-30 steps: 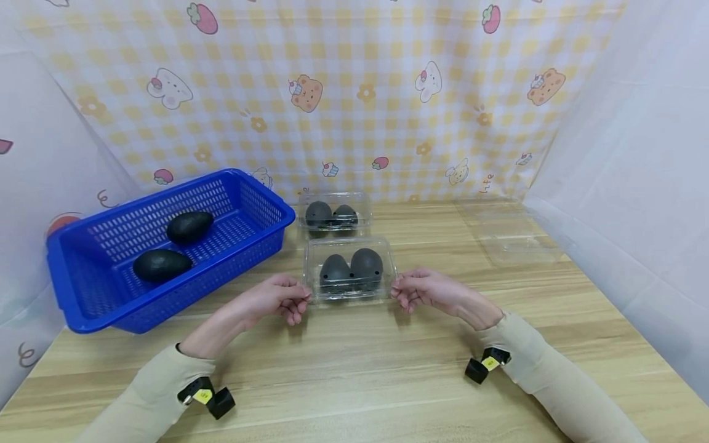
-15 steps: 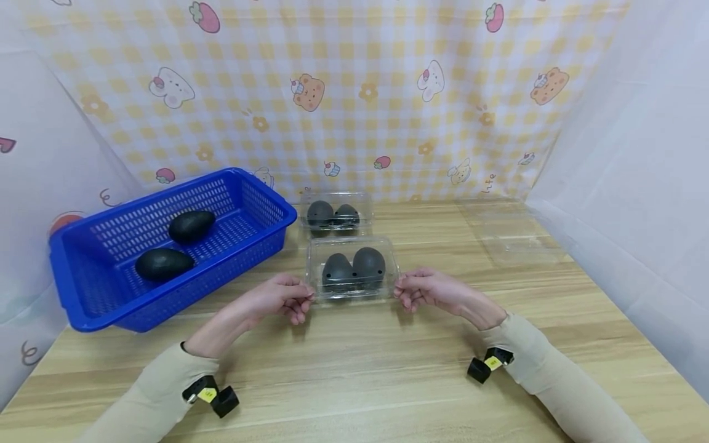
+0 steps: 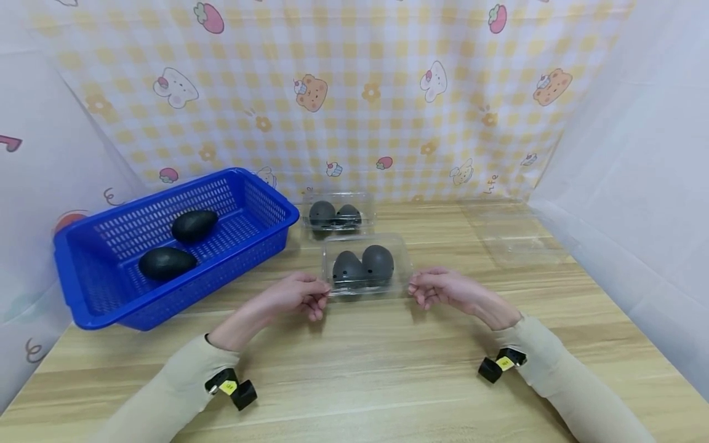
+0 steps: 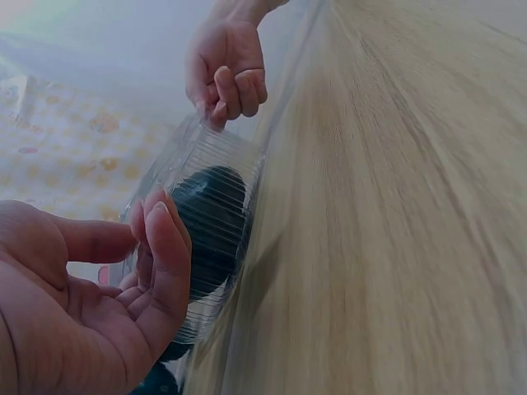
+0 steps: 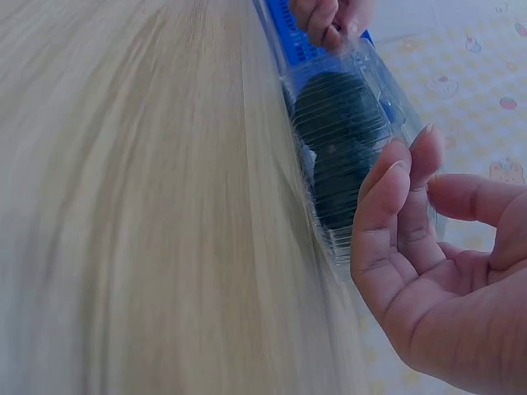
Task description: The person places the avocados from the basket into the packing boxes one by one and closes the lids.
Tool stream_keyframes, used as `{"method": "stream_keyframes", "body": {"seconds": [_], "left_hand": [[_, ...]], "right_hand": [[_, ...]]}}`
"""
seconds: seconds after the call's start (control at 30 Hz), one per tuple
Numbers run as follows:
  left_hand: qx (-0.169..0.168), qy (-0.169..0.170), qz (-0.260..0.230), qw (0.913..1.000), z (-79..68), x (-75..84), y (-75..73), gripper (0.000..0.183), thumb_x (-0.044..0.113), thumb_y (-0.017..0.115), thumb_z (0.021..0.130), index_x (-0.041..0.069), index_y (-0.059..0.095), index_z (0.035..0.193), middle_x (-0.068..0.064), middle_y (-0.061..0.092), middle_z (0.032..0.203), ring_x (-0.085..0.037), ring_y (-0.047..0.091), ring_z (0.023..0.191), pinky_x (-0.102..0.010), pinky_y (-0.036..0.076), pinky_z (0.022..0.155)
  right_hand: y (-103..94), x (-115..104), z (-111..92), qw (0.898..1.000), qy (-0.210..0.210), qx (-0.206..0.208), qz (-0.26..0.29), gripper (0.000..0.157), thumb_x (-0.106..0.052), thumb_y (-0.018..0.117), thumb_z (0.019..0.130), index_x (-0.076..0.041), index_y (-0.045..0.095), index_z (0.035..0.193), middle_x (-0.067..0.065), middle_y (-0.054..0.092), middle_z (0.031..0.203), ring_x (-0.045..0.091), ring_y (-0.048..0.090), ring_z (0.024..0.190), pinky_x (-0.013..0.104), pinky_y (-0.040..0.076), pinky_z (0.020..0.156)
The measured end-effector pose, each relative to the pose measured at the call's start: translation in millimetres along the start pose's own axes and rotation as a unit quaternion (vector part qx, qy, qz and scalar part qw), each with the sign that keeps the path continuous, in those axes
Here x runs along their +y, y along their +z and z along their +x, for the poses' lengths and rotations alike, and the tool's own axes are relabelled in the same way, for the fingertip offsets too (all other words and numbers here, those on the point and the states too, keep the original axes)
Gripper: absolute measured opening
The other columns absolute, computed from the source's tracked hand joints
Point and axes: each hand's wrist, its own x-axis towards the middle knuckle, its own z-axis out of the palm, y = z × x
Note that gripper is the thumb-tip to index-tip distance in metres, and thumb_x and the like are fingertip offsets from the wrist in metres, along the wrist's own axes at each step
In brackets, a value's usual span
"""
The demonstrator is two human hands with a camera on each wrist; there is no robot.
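Note:
A clear plastic clamshell box (image 3: 403, 261) stands mid-table, lid down over two dark avocados (image 3: 378, 261) lying side by side. My left hand (image 3: 296, 292) pinches its near left corner between thumb and fingers. At the near right corner, my right hand (image 3: 447, 288) pinches the rim in the same way. Through the ribbed wall of the box (image 4: 247, 156) in the left wrist view, the avocados show dark green. The right wrist view has the box (image 5: 336, 243) beyond my right fingertips, with the left hand (image 5: 329, 18) at its far end.
Behind stands a second clamshell box (image 3: 365, 198), also holding two avocados. A blue plastic basket (image 3: 221, 264) at the left contains two loose avocados (image 3: 167, 263). Clear plastic packaging (image 3: 512, 237) lies at the back right, against the white side curtain (image 3: 631, 203). A checked cloth (image 3: 365, 123) hangs behind.
Both hands have shifted right with the clamshell box between them, mostly within the last half second. The rear box and the basket stay where they were; the head view drifts slightly.

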Motion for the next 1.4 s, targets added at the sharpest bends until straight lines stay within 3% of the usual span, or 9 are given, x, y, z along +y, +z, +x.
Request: {"method": "stream_keyframes", "body": {"seconds": [0.2,0.6,1.0,1.4], "left_hand": [[0.004,-0.005,0.000,1.0000,10.9,3.2,10.5,0.024,0.011,0.049,0.104,-0.012,0.057,0.103,-0.006,0.060,0.076,-0.011,0.061,0.063,-0.022,0.053,0.060],[-0.002,0.003,-0.007,1.0000,31.0,10.0,29.6,0.023,0.010,0.048,0.104,-0.011,0.057,0.100,-0.005,0.058,0.073,-0.011,0.060,0.059,-0.022,0.053,0.057],[-0.008,-0.003,-0.006,0.9999,51.4,21.6,53.5,0.026,0.010,0.047,0.106,-0.011,0.057,0.095,-0.004,0.057,0.070,-0.011,0.060,0.055,-0.022,0.053,0.055],[-0.016,-0.003,-0.006,0.9999,69.3,28.4,67.9,0.029,0.010,0.046,0.106,-0.016,0.058,0.101,-0.005,0.057,0.071,-0.011,0.060,0.057,-0.022,0.053,0.056]], "right_hand": [[-11.0,2.9,-7.3,1.000,-0.001,0.009,0.008,0.022,-0.009,0.044,0.106,-0.005,0.065,0.099,0.002,0.066,0.085,0.010,0.063,0.073,0.023,0.055,0.069],[-29.2,5.6,-22.7,0.999,-0.006,0.039,0.023,0.021,-0.009,0.044,0.106,0.003,0.062,0.109,0.004,0.068,0.091,0.011,0.064,0.076,0.024,0.055,0.071],[-49.2,7.5,-39.9,0.997,-0.016,0.061,0.043,0.023,-0.007,0.044,0.106,-0.004,0.067,0.105,0.002,0.069,0.086,0.008,0.065,0.077,0.023,0.056,0.072],[-62.2,8.1,-51.7,0.994,-0.022,0.088,0.056,0.025,-0.007,0.043,0.106,-0.004,0.068,0.104,0.000,0.070,0.085,0.007,0.066,0.076,0.023,0.057,0.072]]}}
